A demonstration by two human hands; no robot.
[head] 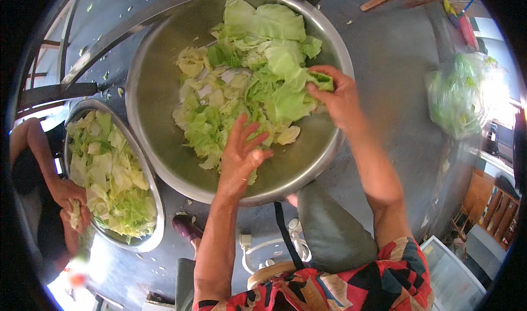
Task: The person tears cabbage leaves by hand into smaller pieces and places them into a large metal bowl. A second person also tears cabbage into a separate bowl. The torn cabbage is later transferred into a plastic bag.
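A large round stainless steel basin (164, 162) stands before me, holding a heap of torn cabbage leaves (218, 101). At the heap's right edge my right hand (335, 94) pinches a green cabbage leaf (323, 81) between thumb and fingers; where that leaf ends among the others is unclear. My left hand (243, 152) hovers over the near part of the heap with its fingers spread and nothing in them. Larger pale green leaves (265, 20) lie at the far side of the basin. A small yellowish leaf (288, 135) rests near the basin's right side.
At left, another metal basin (158, 216) of cabbage leaves touches mine, and a co-worker's hands (74, 204) hold a leafy piece beside it. A clear plastic bag of greens (459, 94) stands at right. Leaf scraps dot the floor. A wooden frame (82, 70) stands behind the basins.
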